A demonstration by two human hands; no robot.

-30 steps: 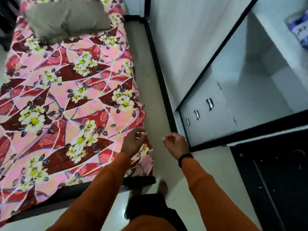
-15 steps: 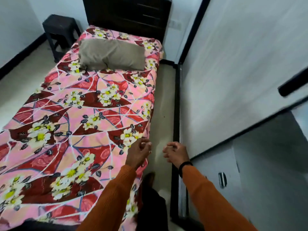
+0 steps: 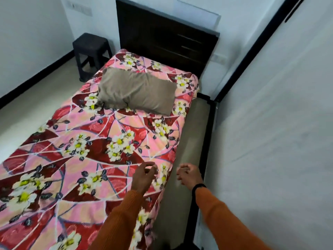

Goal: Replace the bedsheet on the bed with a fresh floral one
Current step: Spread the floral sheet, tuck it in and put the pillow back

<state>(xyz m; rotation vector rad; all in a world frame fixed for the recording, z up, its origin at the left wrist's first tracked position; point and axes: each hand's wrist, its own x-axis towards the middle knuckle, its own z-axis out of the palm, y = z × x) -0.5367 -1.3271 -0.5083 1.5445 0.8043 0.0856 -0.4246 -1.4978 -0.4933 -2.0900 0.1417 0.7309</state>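
1. White walls and a pale floor surround a narrow bed (image 3: 193, 109) that runs from the lower left of the frame up to a dark headboard (image 3: 167, 38) at the upper middle.
2. On the bed lies the floral bedsheet (image 3: 75, 159), pink and red with white flowers, spread flat and hanging over the right edge, so it seems to be already laid.
3. A grey-brown pillow (image 3: 137, 91) rests on the sheet near the headboard, where the head goes.
4. The left hand (image 3: 144, 175) hovers at the right edge of the sheet with fingers curled; blur hides whether its grip pinches cloth, I cannot tell.
5. The right hand (image 3: 189, 175) is over the floor strip beside the bed, fingers loosely curled, holding nothing.
6. A black stool (image 3: 90, 49) stands in the upper left.
7. Probably only small smoothing remains.
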